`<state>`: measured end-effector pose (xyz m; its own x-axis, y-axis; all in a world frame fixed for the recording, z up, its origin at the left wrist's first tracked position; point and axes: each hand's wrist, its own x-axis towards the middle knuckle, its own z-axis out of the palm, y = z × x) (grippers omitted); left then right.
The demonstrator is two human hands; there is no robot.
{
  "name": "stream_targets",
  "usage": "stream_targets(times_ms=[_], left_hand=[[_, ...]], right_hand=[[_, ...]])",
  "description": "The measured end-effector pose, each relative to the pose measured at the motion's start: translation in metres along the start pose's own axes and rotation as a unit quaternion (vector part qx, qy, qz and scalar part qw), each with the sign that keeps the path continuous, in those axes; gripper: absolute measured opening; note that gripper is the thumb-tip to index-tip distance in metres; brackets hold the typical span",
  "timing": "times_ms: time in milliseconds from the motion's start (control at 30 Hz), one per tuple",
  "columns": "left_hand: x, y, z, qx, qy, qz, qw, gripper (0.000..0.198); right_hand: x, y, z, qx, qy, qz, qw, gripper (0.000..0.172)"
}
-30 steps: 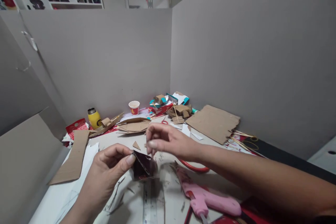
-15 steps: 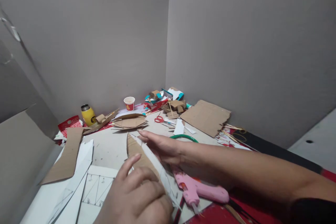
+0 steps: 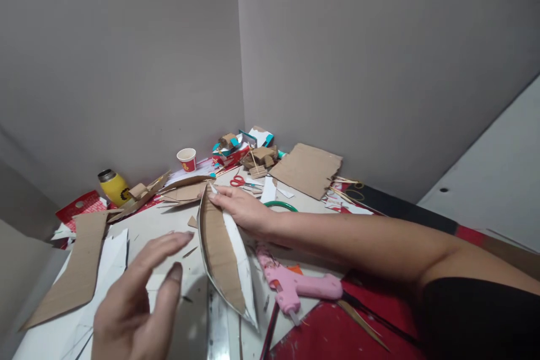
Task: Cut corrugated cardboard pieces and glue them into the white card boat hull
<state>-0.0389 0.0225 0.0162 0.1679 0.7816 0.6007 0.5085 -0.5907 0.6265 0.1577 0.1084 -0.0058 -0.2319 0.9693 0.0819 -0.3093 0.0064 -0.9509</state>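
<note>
My right hand grips the far end of a boat-shaped cardboard piece. Its brown corrugated inside faces up, a white strip runs along the right side, and both ends taper to points. My left hand hovers to the left of the piece, apart from it, thumb and fingers spread with nothing between them. Below my right forearm lies a pink glue gun, its nozzle pointing toward me.
A cut cardboard strip and white paper lie at left. Behind are a yellow bottle, a paper cup, red-handled scissors, cardboard scraps and a flat cardboard sheet. A red mat lies at front right.
My left hand has let go of the cardboard piece and moved left, opening its fingers. My right hand still holds the far end. The camera view has turned right and downward.
</note>
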Motion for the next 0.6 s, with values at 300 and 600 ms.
stream_targets(times_ms=[300,600], left_hand=[[0.016,-0.013,0.027,-0.277,-0.131,-0.384,0.871,0.061],[0.000,-0.043,0.043,-0.317,-0.170,-0.341,0.868,0.038]], right_hand=[[-0.007,0.016,0.011,-0.070,-0.025,-0.036,0.997,0.010],[-0.014,0.017,0.011,-0.181,-0.064,0.063,0.979,0.020]])
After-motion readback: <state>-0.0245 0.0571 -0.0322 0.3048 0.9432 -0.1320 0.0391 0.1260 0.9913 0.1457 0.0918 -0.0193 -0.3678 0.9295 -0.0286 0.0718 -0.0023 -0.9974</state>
